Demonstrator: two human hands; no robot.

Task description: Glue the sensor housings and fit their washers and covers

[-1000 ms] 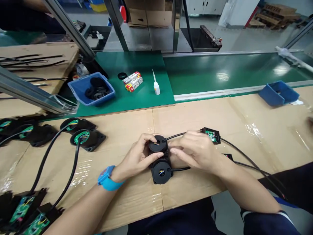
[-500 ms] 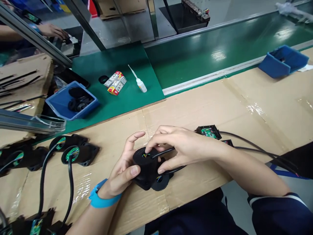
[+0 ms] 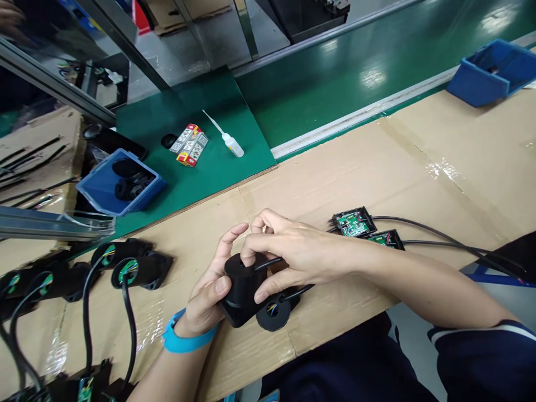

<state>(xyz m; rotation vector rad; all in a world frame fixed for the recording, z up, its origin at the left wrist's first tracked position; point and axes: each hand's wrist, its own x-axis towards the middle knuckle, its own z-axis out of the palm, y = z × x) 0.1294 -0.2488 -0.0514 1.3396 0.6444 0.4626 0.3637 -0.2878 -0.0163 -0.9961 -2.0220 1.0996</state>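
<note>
Curled round a matte black cylindrical housing with a flanged base [image 3: 240, 291], the left hand [image 3: 205, 304] has it clamped in its grip, thumb along one side, index finger lifted clear. Over the top lies the right hand [image 3: 293, 251]: its index finger bends down into the opening in the housing's end, and its thumb sits at the side wall. Whether thumb and finger pinch the wall between them cannot be told. A thick black cable [image 3: 268, 264] leaves the housing's top beneath the right hand.

The step in hand appears to be fingertip work inside that opening; what the finger touches is hidden. The next move seems to call for a steady left hold and a light fingertip that does not drag on the cable.

Just beside the grip, on the person's side, a second black housing with a ring-shaped end [image 3: 278, 322] shows coloured wires in its hole. To the right of the grip, two open black boxes with green circuit boards [image 3: 355, 223] lie on the cardboard-covered worktop [image 3: 335, 178].
</note>
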